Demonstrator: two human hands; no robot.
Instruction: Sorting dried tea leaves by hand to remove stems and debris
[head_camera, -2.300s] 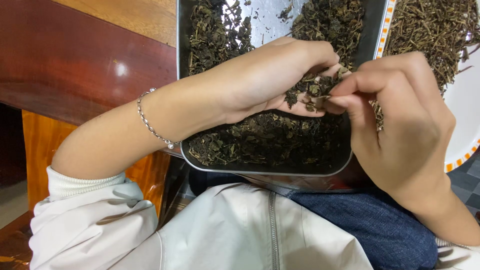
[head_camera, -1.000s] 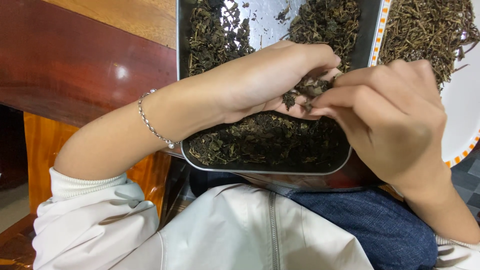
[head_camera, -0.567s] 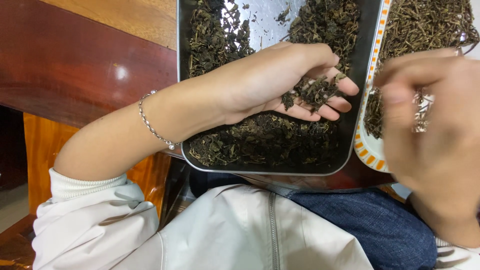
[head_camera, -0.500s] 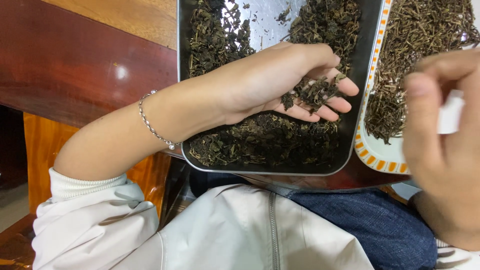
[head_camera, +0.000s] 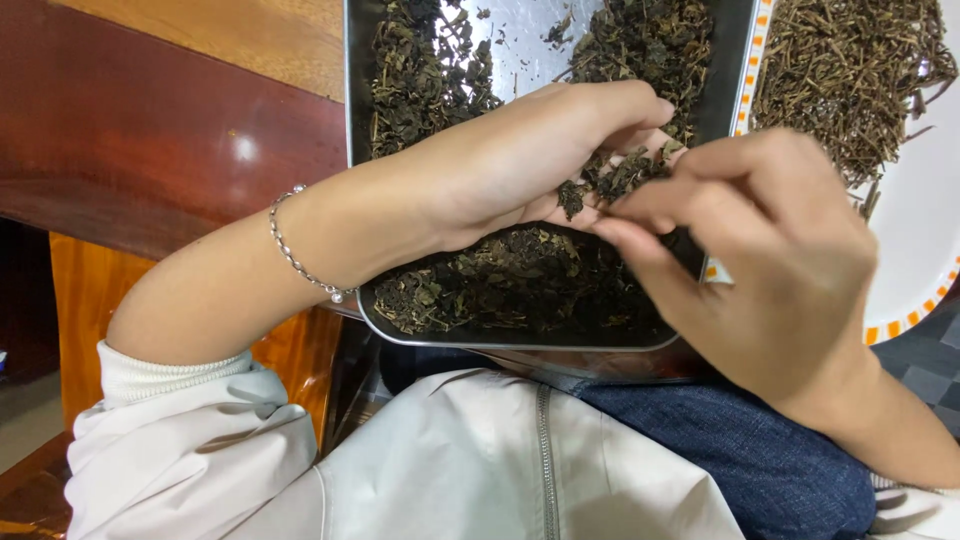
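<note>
The left hand (head_camera: 520, 160) lies palm up over the metal tray (head_camera: 352, 150), fingers cupped around a small heap of dried leaves (head_camera: 615, 175). The right hand (head_camera: 770, 270) is just right of that heap, thumb and forefinger pinched at its edge. More leaves cover the tray floor. A white plate (head_camera: 915, 250) of dry stems (head_camera: 850, 80) sits right of the tray.

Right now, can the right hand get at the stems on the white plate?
Probably yes: the right hand is beside the white plate, and nothing covers the stems.
</note>
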